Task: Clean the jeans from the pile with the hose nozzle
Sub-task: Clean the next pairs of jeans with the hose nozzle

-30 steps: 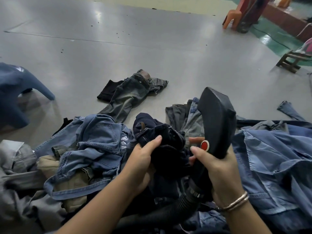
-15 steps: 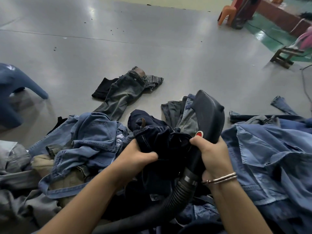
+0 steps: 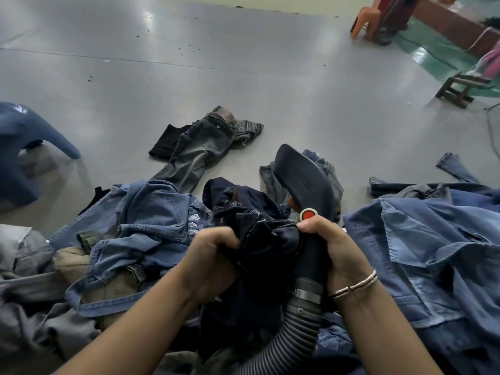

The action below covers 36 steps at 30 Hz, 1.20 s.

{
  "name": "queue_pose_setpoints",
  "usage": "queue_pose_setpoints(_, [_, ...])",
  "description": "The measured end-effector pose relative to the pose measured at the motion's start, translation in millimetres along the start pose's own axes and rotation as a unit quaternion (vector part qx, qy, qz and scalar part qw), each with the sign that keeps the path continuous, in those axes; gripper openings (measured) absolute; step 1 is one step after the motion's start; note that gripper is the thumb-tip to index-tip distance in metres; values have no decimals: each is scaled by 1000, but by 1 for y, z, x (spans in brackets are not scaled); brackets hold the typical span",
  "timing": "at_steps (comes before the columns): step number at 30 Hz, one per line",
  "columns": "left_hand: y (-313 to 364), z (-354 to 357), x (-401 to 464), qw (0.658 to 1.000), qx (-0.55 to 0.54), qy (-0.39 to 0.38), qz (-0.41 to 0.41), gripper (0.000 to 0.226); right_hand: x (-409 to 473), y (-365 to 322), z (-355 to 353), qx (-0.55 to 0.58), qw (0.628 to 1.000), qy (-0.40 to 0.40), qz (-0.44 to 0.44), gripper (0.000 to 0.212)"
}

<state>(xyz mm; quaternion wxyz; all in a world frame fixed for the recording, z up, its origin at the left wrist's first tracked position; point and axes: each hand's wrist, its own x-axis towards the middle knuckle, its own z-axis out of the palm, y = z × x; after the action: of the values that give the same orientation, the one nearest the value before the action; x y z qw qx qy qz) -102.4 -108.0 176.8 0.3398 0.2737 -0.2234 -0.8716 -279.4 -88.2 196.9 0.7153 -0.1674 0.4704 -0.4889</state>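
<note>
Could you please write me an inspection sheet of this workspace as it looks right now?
Surface: grey floor, glossy, with small dark specks.
Job's things: dark jeans bunched between both hands; black nozzle with red button on a ribbed hose.
Clutter: denim pile across the foreground; grey jeans lying apart on the floor.
Grippers: left hand grips the dark jeans; right hand holds the nozzle handle and pinches the jeans.
Cables: thin cord at the right edge.
Surroundings: blue stool, orange chair, wooden stool.
</note>
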Motion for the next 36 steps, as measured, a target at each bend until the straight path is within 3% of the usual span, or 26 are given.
queue_pose_setpoints(3, [5,3,-1,997,76,3,10,16,0,3,2,-2,1000,-11,-13,49])
queue_pose_setpoints(6, [-2,4,4,995,80,49,28,22,3,4,2,-5,1000,-7,-12,61])
queue_pose_setpoints(9, [-4,1,3,998,42,-9,-46,36,5,2,0,-45,999,14,-5,56])
queue_pose_setpoints(13, [-8,-5,1,993,16,-79,-85,45,10,5,-1,-107,994,6,-25,12])
queue_pose_setpoints(17, [-12,-7,2,997,11,-52,-61,46,21,12,-3,-200,971,74,-111,17])
queue_pose_setpoints(20, [-7,-6,2,1000,-2,-18,-17,41,12,3,-15,-205,958,102,-171,26])
queue_pose_setpoints(23, [3,-13,1,998,-24,33,50,35,-16,-15,-34,-197,957,71,-201,33])
queue_pose_setpoints(26, [8,-18,3,993,16,44,106,31,-47,-22,-42,-262,950,-2,-172,54])
queue_pose_setpoints(28, [7,-19,6,990,57,52,117,34,-57,-21,-43,-274,954,-16,-123,79])
queue_pose_setpoints(30, [7,-21,8,987,87,67,118,31,-59,-20,-45,-280,956,-27,-86,90])
queue_pose_setpoints(34, [10,-28,10,982,114,78,130,28,-56,-22,-47,-310,948,-56,-48,90])
queue_pose_setpoints(36, [10,-30,11,977,144,86,134,26,-52,-20,-46,-315,946,-70,-36,76])
